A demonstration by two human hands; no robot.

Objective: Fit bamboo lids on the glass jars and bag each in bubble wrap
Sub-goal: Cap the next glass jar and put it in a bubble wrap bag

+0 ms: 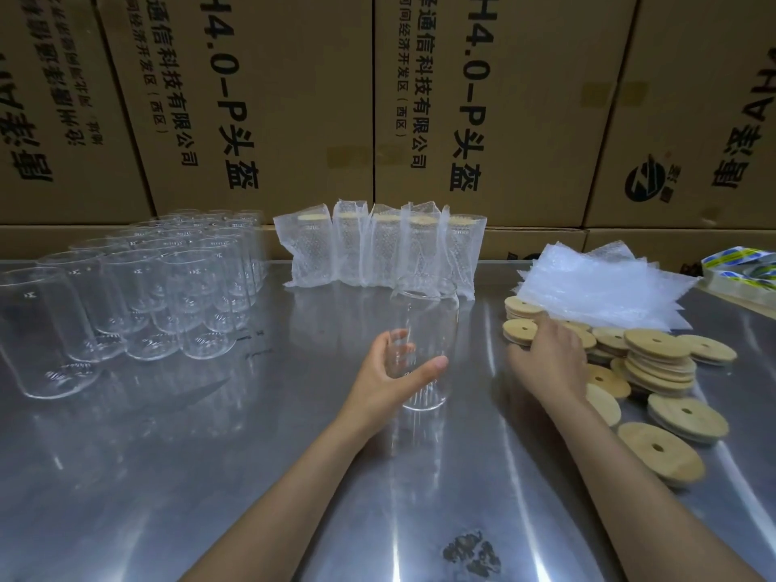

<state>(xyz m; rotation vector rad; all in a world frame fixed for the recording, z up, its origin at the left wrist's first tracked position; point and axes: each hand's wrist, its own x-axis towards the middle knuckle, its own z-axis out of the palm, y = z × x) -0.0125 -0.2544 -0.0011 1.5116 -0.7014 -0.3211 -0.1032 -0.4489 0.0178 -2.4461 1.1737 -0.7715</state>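
Observation:
A clear glass jar [426, 329] stands upright at the middle of the steel table, open at the top. My left hand [392, 371] grips its lower half, thumb in front and fingers behind. My right hand [548, 354] reaches into the pile of round bamboo lids [655, 363] on the right, with its fingers down among the lids at the pile's left edge; whether it holds one is hidden. A stack of flat bubble-wrap bags [604, 287] lies behind the lids. Several jars with lids, bagged in bubble wrap [378, 249], stand in a row at the back.
Several empty glass jars [138, 287] crowd the table's left side. Rolls of tape [743, 270] lie at the far right. Stacked cardboard boxes [260, 98] form a wall behind the steel table [210, 476]. A dark smudge [472, 552] marks the near table surface.

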